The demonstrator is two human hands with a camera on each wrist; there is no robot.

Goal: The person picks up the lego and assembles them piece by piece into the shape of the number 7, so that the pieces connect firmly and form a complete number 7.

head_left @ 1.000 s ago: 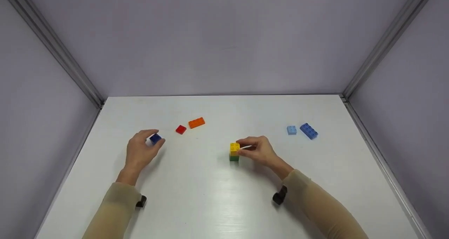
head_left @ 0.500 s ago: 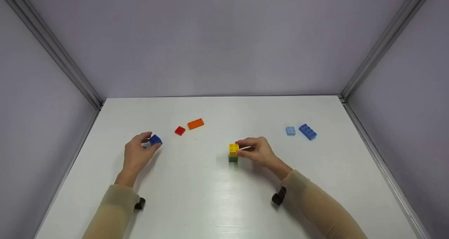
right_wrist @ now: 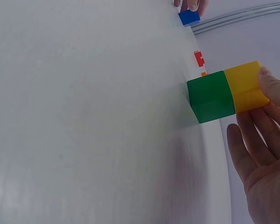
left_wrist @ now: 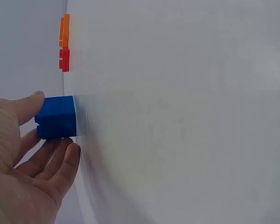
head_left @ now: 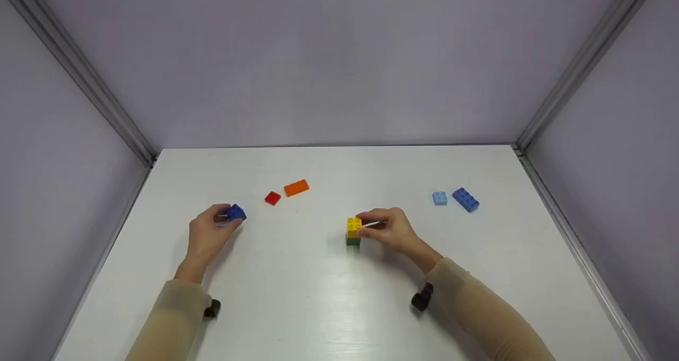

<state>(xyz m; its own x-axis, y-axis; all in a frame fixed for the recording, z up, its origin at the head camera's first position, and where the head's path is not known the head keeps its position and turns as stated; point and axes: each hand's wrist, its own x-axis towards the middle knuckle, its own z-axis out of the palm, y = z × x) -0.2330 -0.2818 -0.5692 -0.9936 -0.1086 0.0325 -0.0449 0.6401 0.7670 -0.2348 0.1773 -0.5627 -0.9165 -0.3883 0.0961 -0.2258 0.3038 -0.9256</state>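
Note:
My left hand (head_left: pixel 209 234) pinches a dark blue toy brick (head_left: pixel 236 212) between thumb and fingers at the left of the table. In the left wrist view the blue brick (left_wrist: pixel 58 119) is box-shaped, its studs facing my palm and its base right at the table surface. Near the middle, my right hand (head_left: pixel 391 228) grips a yellow brick (head_left: pixel 354 225) by its sides. That yellow brick (right_wrist: pixel 247 87) is stacked squarely on a green brick (right_wrist: pixel 211 97), whose base is close to the table top. The other fingers of my right hand curve loosely beside the stack.
A small red brick (head_left: pixel 272 198) and a longer orange brick (head_left: pixel 296 187) lie to the right of my left hand, farther back. Toward the right rear are a small light blue brick (head_left: pixel 440 198) and a longer blue brick (head_left: pixel 466 199). Pale walls (head_left: pixel 339 64) enclose the white table (head_left: pixel 318 308).
My left fingers have closed on the dark blue brick, which has turned slightly. My right hand and the yellow and green stack have stayed in place.

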